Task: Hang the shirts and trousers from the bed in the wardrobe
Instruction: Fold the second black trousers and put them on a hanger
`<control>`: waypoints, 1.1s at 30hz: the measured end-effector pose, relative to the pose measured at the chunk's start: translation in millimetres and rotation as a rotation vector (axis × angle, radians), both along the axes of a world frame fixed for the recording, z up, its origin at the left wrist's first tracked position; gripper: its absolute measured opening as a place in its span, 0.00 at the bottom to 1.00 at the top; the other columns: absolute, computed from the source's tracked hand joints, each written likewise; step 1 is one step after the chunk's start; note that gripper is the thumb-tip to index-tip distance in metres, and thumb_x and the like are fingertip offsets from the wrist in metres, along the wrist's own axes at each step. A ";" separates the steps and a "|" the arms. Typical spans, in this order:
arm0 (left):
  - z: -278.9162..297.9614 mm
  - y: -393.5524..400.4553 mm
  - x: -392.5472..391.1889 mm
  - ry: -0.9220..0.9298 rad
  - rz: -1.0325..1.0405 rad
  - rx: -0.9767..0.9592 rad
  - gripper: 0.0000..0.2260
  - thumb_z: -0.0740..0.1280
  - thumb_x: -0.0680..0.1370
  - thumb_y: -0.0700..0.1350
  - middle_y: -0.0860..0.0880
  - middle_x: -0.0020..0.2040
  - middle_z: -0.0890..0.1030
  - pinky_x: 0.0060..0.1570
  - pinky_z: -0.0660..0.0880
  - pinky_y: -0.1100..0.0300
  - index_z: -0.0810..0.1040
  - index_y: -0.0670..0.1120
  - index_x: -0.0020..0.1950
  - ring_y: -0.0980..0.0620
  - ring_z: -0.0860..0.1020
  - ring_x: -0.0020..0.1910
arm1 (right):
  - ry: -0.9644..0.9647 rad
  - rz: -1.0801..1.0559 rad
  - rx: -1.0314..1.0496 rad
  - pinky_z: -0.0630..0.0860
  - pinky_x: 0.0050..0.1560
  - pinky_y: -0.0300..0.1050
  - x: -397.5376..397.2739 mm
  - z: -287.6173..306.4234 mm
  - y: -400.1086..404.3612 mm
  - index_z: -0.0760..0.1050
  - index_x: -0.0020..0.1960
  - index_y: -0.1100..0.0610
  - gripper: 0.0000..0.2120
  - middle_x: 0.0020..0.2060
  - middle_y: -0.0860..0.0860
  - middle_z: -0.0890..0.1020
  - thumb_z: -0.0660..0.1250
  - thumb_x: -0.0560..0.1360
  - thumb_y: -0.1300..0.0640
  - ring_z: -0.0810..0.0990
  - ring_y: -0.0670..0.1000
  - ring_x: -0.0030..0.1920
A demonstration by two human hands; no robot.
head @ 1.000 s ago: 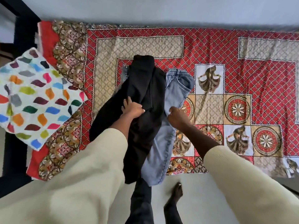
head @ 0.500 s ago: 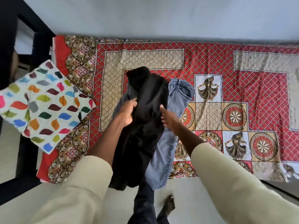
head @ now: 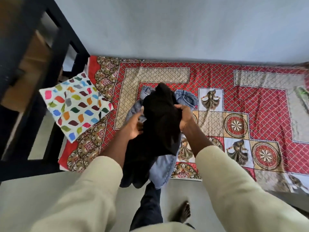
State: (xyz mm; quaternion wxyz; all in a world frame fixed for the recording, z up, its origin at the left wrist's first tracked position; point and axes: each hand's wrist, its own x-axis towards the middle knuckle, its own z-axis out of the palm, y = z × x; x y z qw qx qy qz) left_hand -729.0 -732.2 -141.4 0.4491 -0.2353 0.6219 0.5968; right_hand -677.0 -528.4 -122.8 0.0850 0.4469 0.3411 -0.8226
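A black garment (head: 160,121) is bunched between both my hands above the bed's front edge, its lower end hanging down past the mattress. My left hand (head: 133,126) grips its left side, palm up. My right hand (head: 184,117) clutches its right side. Under it lie light blue jeans (head: 164,166), their waistband (head: 185,97) showing behind the black cloth and one leg drooping over the bed's edge. A greyish-blue garment (head: 134,110) peeks out by my left hand. The bed (head: 260,104) carries a red patterned cover. No wardrobe is in sight.
A white pillow (head: 75,106) with coloured patches lies at the bed's left end, overhanging it. A black bed frame (head: 55,37) rises at the left. A grey wall runs behind the bed. My legs and bare foot (head: 184,213) stand on the pale floor.
Both hands have gathered the black garment tighter and lifted it off the jeans. My view has tipped back, showing more wall and the bed frame.
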 end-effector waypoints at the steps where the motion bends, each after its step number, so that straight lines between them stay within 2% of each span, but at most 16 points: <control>1: 8.1 9.1 11.7 0.013 0.000 0.045 0.31 0.70 0.73 0.64 0.37 0.51 0.83 0.65 0.73 0.44 0.78 0.37 0.59 0.48 0.80 0.43 | 0.027 -0.005 -0.009 0.82 0.45 0.49 14.7 10.4 1.6 0.79 0.46 0.59 0.09 0.42 0.59 0.82 0.63 0.68 0.63 0.82 0.58 0.39; 2: 19.1 18.9 23.2 0.037 0.000 0.099 0.27 0.70 0.72 0.65 0.45 0.48 0.84 0.64 0.74 0.49 0.81 0.43 0.55 0.48 0.81 0.46 | 0.065 -0.012 -0.023 0.81 0.46 0.48 28.5 23.9 2.8 0.81 0.45 0.59 0.10 0.42 0.58 0.83 0.62 0.68 0.63 0.83 0.58 0.39; 3: 29.4 30.8 34.9 0.042 0.016 0.184 0.21 0.68 0.74 0.65 0.51 0.41 0.82 0.69 0.50 0.48 0.81 0.47 0.49 0.49 0.79 0.43 | 0.106 0.000 -0.019 0.81 0.46 0.47 43.3 36.8 5.7 0.83 0.42 0.60 0.12 0.39 0.58 0.84 0.60 0.69 0.64 0.84 0.57 0.38; 4: 42.0 41.5 48.8 0.079 0.019 0.237 0.19 0.65 0.76 0.65 0.52 0.40 0.82 0.29 0.64 0.66 0.81 0.49 0.48 0.49 0.81 0.40 | 0.154 0.032 -0.007 0.80 0.46 0.45 62.4 51.1 11.2 0.83 0.39 0.61 0.15 0.36 0.57 0.85 0.58 0.69 0.66 0.84 0.56 0.37; 5: 55.1 50.7 60.9 0.104 0.034 0.307 0.21 0.61 0.78 0.66 0.51 0.46 0.84 0.53 0.78 0.58 0.81 0.49 0.53 0.52 0.83 0.46 | 0.198 0.084 0.031 0.79 0.45 0.44 78.9 67.6 15.5 0.83 0.37 0.61 0.14 0.34 0.56 0.84 0.58 0.67 0.66 0.83 0.55 0.35; 7: 84.9 67.7 83.8 0.185 0.009 0.394 0.29 0.55 0.79 0.67 0.44 0.60 0.81 0.61 0.75 0.53 0.78 0.46 0.64 0.48 0.81 0.59 | 0.217 0.105 0.141 0.77 0.34 0.36 112.7 104.5 34.3 0.80 0.31 0.60 0.11 0.28 0.53 0.82 0.58 0.61 0.66 0.81 0.52 0.29; 9: 114.1 81.9 104.0 0.212 -0.106 0.473 0.34 0.62 0.75 0.68 0.39 0.70 0.74 0.66 0.73 0.48 0.72 0.44 0.72 0.42 0.75 0.67 | 0.311 0.111 0.230 0.71 0.27 0.35 142.9 138.1 53.2 0.75 0.22 0.57 0.16 0.22 0.49 0.77 0.57 0.64 0.70 0.76 0.48 0.23; 13: 196.0 117.1 122.8 0.472 -0.337 0.380 0.38 0.70 0.78 0.46 0.44 0.81 0.49 0.73 0.62 0.52 0.51 0.51 0.81 0.46 0.51 0.78 | 0.568 0.183 0.415 0.67 0.23 0.32 188.5 220.0 82.0 0.67 0.14 0.56 0.24 0.17 0.44 0.70 0.59 0.66 0.72 0.68 0.41 0.18; 16: 270.0 149.6 128.8 0.787 -0.645 0.361 0.44 0.70 0.73 0.35 0.44 0.81 0.45 0.77 0.52 0.48 0.48 0.58 0.80 0.51 0.48 0.79 | 0.605 0.040 0.471 0.69 0.26 0.34 212.8 266.4 108.3 0.70 0.19 0.54 0.15 0.19 0.47 0.71 0.62 0.62 0.67 0.70 0.45 0.21; 18: 315.7 167.4 139.3 0.967 -0.853 0.334 0.38 0.67 0.73 0.32 0.45 0.77 0.61 0.72 0.65 0.54 0.59 0.53 0.78 0.52 0.61 0.76 | 0.700 0.006 0.530 0.73 0.35 0.37 229.9 285.0 120.8 0.74 0.30 0.54 0.08 0.28 0.49 0.75 0.62 0.66 0.64 0.73 0.47 0.31; 21: 362.0 191.4 157.2 1.196 -0.978 0.223 0.14 0.63 0.79 0.33 0.53 0.51 0.83 0.48 0.76 0.66 0.78 0.41 0.63 0.62 0.80 0.49 | 0.720 -0.007 0.479 0.74 0.38 0.39 258.6 322.8 130.0 0.77 0.37 0.57 0.12 0.32 0.53 0.78 0.59 0.76 0.57 0.76 0.51 0.34; 23: 376.1 197.3 165.8 1.314 -0.886 0.146 0.08 0.64 0.79 0.38 0.51 0.46 0.84 0.44 0.77 0.64 0.82 0.41 0.54 0.58 0.81 0.44 | 0.703 -0.015 0.502 0.74 0.38 0.38 271.7 345.7 142.7 0.78 0.31 0.58 0.14 0.30 0.54 0.79 0.60 0.72 0.59 0.77 0.53 0.31; 26: 394.0 201.3 166.1 1.434 -0.604 0.071 0.07 0.60 0.73 0.35 0.49 0.35 0.75 0.34 0.68 0.62 0.75 0.44 0.41 0.53 0.72 0.35 | 0.450 0.038 0.758 0.72 0.42 0.45 275.7 351.9 179.5 0.78 0.38 0.57 0.11 0.35 0.55 0.79 0.69 0.56 0.58 0.76 0.56 0.35; 30: 422.3 212.8 179.5 1.605 -0.572 -0.151 0.11 0.59 0.71 0.32 0.46 0.42 0.78 0.37 0.68 0.62 0.76 0.46 0.44 0.48 0.75 0.42 | 0.024 0.218 1.316 0.65 0.37 0.42 282.6 342.8 187.8 0.70 0.33 0.56 0.11 0.38 0.56 0.79 0.68 0.71 0.59 0.76 0.54 0.39; 32: 430.0 223.1 192.4 1.574 -0.657 -0.214 0.09 0.62 0.71 0.34 0.47 0.41 0.78 0.38 0.69 0.62 0.77 0.46 0.44 0.48 0.76 0.42 | 0.258 0.144 1.244 0.67 0.41 0.42 282.8 346.4 167.7 0.76 0.40 0.58 0.08 0.42 0.54 0.78 0.68 0.63 0.56 0.74 0.51 0.42; 33: 432.4 227.8 198.3 1.540 -0.684 -0.228 0.08 0.64 0.71 0.34 0.48 0.40 0.77 0.35 0.69 0.62 0.76 0.46 0.45 0.49 0.75 0.40 | 0.336 0.171 1.188 0.69 0.46 0.42 281.7 347.1 159.6 0.77 0.50 0.57 0.19 0.47 0.53 0.77 0.68 0.60 0.54 0.74 0.50 0.47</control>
